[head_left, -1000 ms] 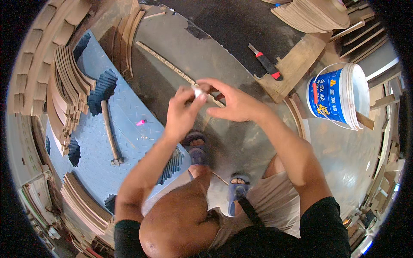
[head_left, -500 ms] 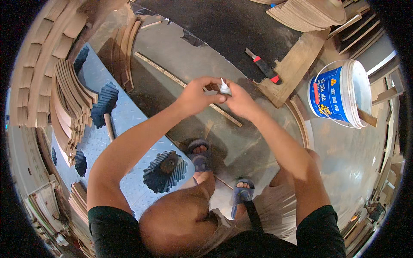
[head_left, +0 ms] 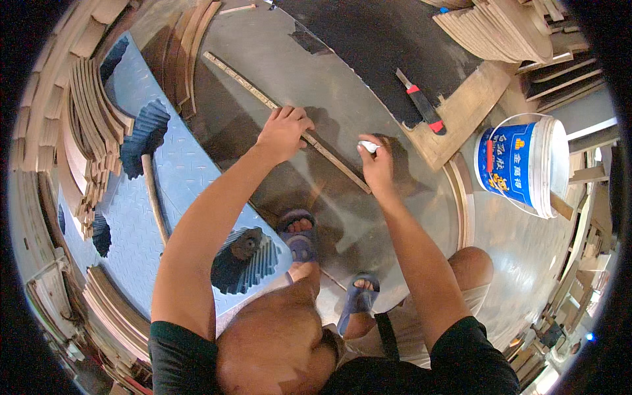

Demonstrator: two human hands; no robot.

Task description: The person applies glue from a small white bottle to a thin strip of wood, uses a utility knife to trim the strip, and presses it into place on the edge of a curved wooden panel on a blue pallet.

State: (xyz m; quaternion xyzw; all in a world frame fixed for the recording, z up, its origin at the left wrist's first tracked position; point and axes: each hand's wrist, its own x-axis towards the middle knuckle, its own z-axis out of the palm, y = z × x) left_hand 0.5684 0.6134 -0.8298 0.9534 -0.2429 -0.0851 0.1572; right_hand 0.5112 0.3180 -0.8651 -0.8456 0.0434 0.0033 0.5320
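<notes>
My left hand (head_left: pixel 284 135) is on a long, thin wooden strip (head_left: pixel 339 164) lying slantwise on the floor, its fingers curled over the strip's middle. Closed around a small white bottle (head_left: pixel 369 147) is my right hand (head_left: pixel 376 166), held to the right of the strip. Only the bottle's white end shows; the fingers hide the rest. Farther right, a utility knife (head_left: pixel 424 108) with a red and black handle lies partly over a black sheet (head_left: pixel 388 46) and a pale wooden board (head_left: pixel 464 118).
At the right stands a white bucket (head_left: pixel 556 148) with a blue label and wire handle. On the left, a blue textured panel (head_left: pixel 187 191) carries dark ridged patches and stacked curved wooden pieces (head_left: pixel 99 118). More curved slats (head_left: pixel 494 33) are piled at the far right.
My hands were together around the small bottle and have parted. The left has moved left onto the wooden strip; the right has moved right and nearer with the bottle.
</notes>
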